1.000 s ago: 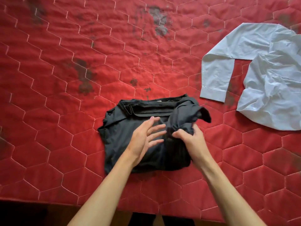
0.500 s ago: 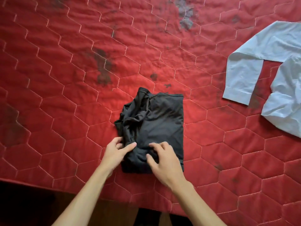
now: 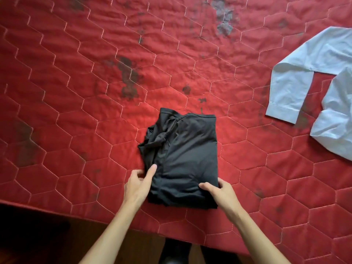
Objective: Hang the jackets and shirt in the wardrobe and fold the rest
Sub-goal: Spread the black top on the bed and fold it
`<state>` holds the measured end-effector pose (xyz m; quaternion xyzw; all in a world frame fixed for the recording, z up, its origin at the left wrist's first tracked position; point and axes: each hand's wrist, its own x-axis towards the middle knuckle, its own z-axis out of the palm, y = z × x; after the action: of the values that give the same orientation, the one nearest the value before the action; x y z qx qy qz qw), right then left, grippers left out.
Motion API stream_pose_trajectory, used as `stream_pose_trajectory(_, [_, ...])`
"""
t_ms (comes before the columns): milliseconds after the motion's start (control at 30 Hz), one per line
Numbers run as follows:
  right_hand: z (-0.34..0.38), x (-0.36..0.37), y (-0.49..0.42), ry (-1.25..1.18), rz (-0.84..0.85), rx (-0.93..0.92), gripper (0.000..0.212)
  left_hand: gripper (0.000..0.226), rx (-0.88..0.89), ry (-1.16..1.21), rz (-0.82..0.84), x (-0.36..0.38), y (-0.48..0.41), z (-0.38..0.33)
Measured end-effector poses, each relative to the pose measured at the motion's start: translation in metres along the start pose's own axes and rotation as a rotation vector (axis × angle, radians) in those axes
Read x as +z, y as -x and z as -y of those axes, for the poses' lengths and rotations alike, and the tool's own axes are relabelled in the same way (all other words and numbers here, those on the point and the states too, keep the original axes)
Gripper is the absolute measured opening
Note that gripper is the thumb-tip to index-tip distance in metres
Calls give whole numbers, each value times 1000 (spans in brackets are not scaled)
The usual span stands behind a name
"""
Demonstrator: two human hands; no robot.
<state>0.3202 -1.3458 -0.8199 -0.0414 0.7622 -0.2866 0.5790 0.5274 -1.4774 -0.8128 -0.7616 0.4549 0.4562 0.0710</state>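
Note:
A black garment (image 3: 186, 155) lies folded into a narrow rectangle on the red quilted bed (image 3: 76, 92), near its front edge. Its left side is bunched and wrinkled. My left hand (image 3: 140, 184) is at the garment's lower left edge, thumb on top of the cloth and fingers curled at the edge. My right hand (image 3: 219, 193) grips the lower right corner, thumb on top and fingers wrapped round the edge. A pale blue long-sleeved shirt (image 3: 314, 88) lies spread at the right, partly out of frame.
The red quilt has several dark worn patches (image 3: 129, 77) in the middle and at the back. The bed's front edge runs along the bottom, with dark wooden floor (image 3: 38, 235) below it. My legs (image 3: 175, 250) stand at that edge.
The garment's right side was folded over to the left, making a narrow stack. My right hand then slid from the middle to the lower right corner. My left hand stayed at the lower left edge.

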Motion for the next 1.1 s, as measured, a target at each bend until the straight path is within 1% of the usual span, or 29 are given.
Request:
stream_pose_trajectory(67, [5,2,8,-45,56,25,11,65,-30,-2,80,6,4,1])
stream_pose_trajectory(100, [8,3,11,-55,83,39,14,64,-38,12,105,10,4,3])
stream_pose_trajectory(167, [14,3,18,-89,113,39,14,50,-88,161,193,15,1,5])
stream_pose_trajectory(233, [20,0,27,-116,110,-9,14,38,-141,336,368,11,5,2])
stream_pose_trajectory(300, [34,-5,40,-129,107,-76,16,43,-149,456,488,-3,12,-2])
stream_pose_trajectory(400, [65,-10,68,-109,129,-158,19,53,-97,578,593,-36,31,-16])
stream_pose_trajectory(533, [124,-13,121,-106,182,-268,19,66,-1,759,665,-91,62,-45])
stream_pose_trajectory(600, [157,-16,155,-105,218,-345,19,65,29,878,701,-125,85,-67])
stream_pose_trajectory(667, [187,-21,190,-63,264,-421,26,55,52,944,687,-159,115,-92])
stream_pose_trajectory(767, [232,-28,246,2,347,-493,38,40,135,914,595,-209,165,-126])
stream_pose_trajectory(867, [273,-36,296,30,458,-545,47,29,254,904,566,-258,212,-149])
stream_pose_trajectory(933, [300,-38,324,4,490,-556,60,25,344,915,548,-293,243,-158])
stream_pose_trajectory(967, [313,-36,337,-22,478,-554,70,28,390,912,521,-310,256,-159])
stream_pose_trajectory(1000, [324,-33,346,-54,456,-545,77,36,442,911,495,-326,269,-160])
stream_pose_trajectory(1033, [334,-29,356,-99,427,-529,76,45,496,916,466,-341,280,-160])
stream_pose_trajectory(1067, [344,-25,364,-143,401,-533,66,50,553,920,434,-355,292,-160])
stream_pose_trajectory(1100, [355,-20,375,-184,386,-560,51,51,608,922,393,-369,303,-160])
